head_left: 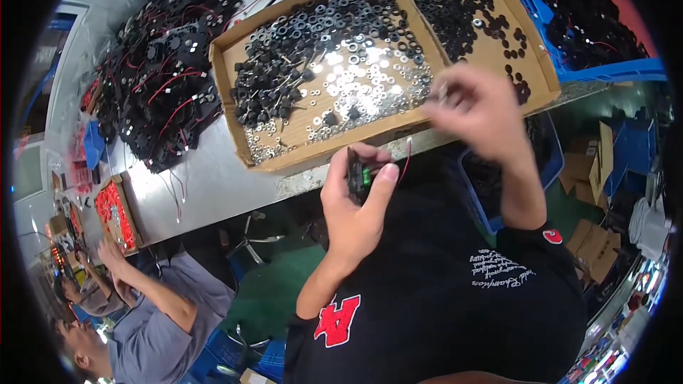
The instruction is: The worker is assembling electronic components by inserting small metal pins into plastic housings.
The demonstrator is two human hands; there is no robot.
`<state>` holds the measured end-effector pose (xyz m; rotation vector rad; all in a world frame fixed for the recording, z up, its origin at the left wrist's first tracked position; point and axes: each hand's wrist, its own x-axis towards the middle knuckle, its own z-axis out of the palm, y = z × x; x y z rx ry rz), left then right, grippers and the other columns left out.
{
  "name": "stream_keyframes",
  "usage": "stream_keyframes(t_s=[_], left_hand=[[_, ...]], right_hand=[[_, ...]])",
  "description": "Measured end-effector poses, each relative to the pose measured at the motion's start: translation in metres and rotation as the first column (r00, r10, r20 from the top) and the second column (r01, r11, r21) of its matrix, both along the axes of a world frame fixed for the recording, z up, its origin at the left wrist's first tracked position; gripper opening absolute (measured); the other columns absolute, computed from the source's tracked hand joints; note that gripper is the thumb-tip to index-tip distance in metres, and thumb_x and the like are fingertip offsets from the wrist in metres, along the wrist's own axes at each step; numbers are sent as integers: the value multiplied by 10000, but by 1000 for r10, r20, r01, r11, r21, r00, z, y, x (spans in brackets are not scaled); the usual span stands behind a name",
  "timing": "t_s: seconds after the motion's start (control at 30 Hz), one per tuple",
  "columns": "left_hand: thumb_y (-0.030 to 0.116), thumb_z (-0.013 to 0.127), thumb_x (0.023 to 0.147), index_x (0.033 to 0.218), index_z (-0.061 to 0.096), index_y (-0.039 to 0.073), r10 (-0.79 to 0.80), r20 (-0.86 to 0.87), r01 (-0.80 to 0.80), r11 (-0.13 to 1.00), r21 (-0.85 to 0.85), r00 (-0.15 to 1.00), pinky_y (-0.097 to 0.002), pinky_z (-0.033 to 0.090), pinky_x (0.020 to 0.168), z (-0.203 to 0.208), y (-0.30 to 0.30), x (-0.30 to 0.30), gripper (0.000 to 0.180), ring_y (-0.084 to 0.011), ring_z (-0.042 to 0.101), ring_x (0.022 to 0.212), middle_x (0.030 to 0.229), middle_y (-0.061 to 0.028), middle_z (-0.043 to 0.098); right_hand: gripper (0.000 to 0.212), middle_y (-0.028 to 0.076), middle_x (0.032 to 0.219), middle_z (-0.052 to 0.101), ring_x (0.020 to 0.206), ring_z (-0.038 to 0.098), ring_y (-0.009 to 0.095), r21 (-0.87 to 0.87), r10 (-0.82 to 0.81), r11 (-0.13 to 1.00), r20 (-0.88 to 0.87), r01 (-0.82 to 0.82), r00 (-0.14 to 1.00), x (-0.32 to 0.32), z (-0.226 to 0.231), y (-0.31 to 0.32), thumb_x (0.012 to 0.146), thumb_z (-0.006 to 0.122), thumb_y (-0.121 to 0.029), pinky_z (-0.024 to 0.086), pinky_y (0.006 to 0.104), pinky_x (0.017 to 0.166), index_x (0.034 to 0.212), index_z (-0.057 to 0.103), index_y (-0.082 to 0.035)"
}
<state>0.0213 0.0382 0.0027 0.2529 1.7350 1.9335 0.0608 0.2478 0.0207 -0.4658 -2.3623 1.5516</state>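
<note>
My left hand (pixel 350 231) is closed round a small black plastic part (pixel 354 179) with a bright green piece on its side, just in front of a cardboard tray (pixel 306 159). A thin red wire (pixel 406 163) with a white end sticks up beside the part. Over the tray's front right corner is my right hand (pixel 487 110), blurred by motion. Its fingers are pinched together, and what they hold is hidden. Inside the tray lie black-headed screws (pixel 260 92), dark washers (pixel 313 18) and small shiny nuts (pixel 356 75).
Black rings (pixel 452 18) fill a right-hand compartment. Left of the tray rises a heap of black wired parts (pixel 160 78). A blue bin (pixel 612 70) stands at the far right, another blue crate (pixel 491 220) below the table edge. A co-worker (pixel 153 320) sits at the left by a box of red pieces (pixel 116 213).
</note>
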Motion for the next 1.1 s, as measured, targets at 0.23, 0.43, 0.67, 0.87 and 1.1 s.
stream_keyframes(t_s=[0.23, 0.43, 0.67, 0.87, 1.1], left_hand=[[121, 681, 900, 1099, 554, -10, 128, 120, -141, 985, 103, 984, -217, 461, 762, 6, -4, -5, 270, -75, 544, 853, 967, -33, 604], [78, 668, 889, 1103, 569, -14, 120, 173, -157, 963, 221, 978, -233, 474, 785, 1, -16, -14, 253, -97, 576, 875, 994, -42, 625], [101, 600, 932, 1113, 585, -32, 165, 212, -190, 976, 105, 963, -273, 504, 823, 2, -24, -32, 225, -156, 653, 907, 957, -103, 685], [135, 545, 952, 1200, 515, -47, 84, 476, -245, 926, 288, 876, -324, 533, 783, -11, -22, -46, 309, -227, 664, 882, 1013, -158, 662], [127, 529, 957, 1222, 506, -14, 79, 401, -212, 930, 299, 913, -311, 493, 863, -18, -23, -43, 301, -190, 611, 1001, 1066, -104, 617]], right_hand=[[270, 96, 804, 616, 653, 619, 215, 485, 221, 874, -433, 20, 874, -11, -16, -68, 655, 797, 4, 512, 293, 543, 871, 634, 3], [335, 117, 844, 643, 691, 639, 254, 506, 281, 862, -431, -28, 858, -11, -13, -81, 649, 791, 19, 522, 305, 605, 962, 675, 4], [263, 104, 874, 691, 776, 670, 130, -149, 19, 987, -235, -55, 972, -7, -21, -81, 759, 758, 27, 535, 237, 658, 1005, 664, 20], [240, 80, 878, 680, 750, 630, 112, 114, 251, 968, -332, -225, 909, -13, -11, -78, 759, 710, 28, 494, 216, 621, 996, 689, 0], [295, 52, 881, 628, 693, 561, 107, 8, 207, 978, -117, -207, 971, -32, -12, -89, 769, 708, -12, 469, 220, 610, 1057, 719, -72]])
